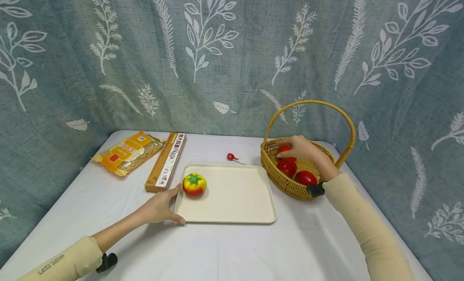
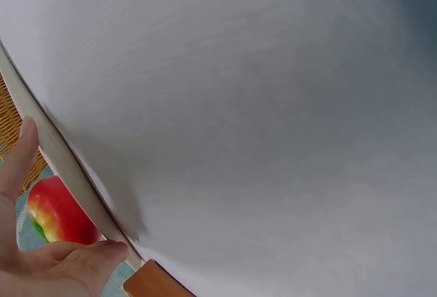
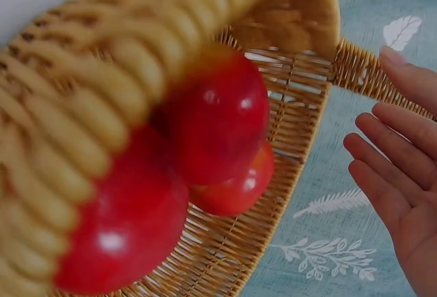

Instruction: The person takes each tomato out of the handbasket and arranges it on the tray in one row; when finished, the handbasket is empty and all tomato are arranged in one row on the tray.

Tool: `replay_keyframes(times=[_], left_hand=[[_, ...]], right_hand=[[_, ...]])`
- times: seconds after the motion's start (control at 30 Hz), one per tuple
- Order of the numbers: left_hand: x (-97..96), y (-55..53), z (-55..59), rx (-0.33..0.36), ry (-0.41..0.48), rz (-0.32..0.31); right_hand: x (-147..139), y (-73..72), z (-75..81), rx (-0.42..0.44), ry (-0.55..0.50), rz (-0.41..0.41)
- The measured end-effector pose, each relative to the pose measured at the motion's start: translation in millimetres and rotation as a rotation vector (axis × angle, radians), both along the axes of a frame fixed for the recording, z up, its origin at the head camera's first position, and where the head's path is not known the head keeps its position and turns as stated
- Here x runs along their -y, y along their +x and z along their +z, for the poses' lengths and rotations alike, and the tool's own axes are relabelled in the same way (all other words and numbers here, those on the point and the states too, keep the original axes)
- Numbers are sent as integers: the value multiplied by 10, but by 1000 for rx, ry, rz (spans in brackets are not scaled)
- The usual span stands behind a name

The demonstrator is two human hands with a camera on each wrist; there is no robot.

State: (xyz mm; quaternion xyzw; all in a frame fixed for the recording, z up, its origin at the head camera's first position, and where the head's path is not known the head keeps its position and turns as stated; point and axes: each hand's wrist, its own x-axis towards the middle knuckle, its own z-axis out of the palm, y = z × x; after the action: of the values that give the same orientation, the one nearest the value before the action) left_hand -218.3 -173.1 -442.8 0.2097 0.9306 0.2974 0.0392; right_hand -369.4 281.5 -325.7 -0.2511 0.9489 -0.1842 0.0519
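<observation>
At the left end of the cream tray [image 1: 232, 194], my left hand [image 1: 161, 206] touches the rim with spread fingers, its thumb by the near corner. A yellow-and-red toy tomato [image 1: 194, 185] with a green top sits on the tray near those fingers; the left wrist view shows its red side [image 2: 63, 209]. My right hand [image 1: 302, 147] is over the wicker basket [image 1: 288, 188], close to the farthest of three round red fruits [image 1: 287, 167]. Seen from the right wrist, that hand [image 3: 410, 194] has extended fingers and holds nothing; the basket rim partly hides the fruits.
Behind the tray lies a red lollipop [image 1: 231, 156]. A long pasta box [image 1: 166, 162] and a yellow bag of grain [image 1: 128, 152] lie at the back left. The basket's tall handle [image 1: 311, 102] arches over it. Patterned curtains [image 1: 232, 63] surround the white table.
</observation>
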Motion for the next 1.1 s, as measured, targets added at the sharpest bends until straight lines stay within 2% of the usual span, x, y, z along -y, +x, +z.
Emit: replay_keyframes(times=[0.27, 0.6, 0.87, 1.1], left_hand=[[10, -18, -14, -3, 3, 0], [4, -13, -2, 11, 14, 13], [-1, -8, -6, 18, 16, 24], [5, -20, -19, 20, 10, 31]], right_hand=[[-44, -225, -22, 43, 43, -9], [-81, -410, -71, 103, 74, -65], [-163, -574, -148, 137, 114, -79], [-177, -627, -169, 132, 147, -81]])
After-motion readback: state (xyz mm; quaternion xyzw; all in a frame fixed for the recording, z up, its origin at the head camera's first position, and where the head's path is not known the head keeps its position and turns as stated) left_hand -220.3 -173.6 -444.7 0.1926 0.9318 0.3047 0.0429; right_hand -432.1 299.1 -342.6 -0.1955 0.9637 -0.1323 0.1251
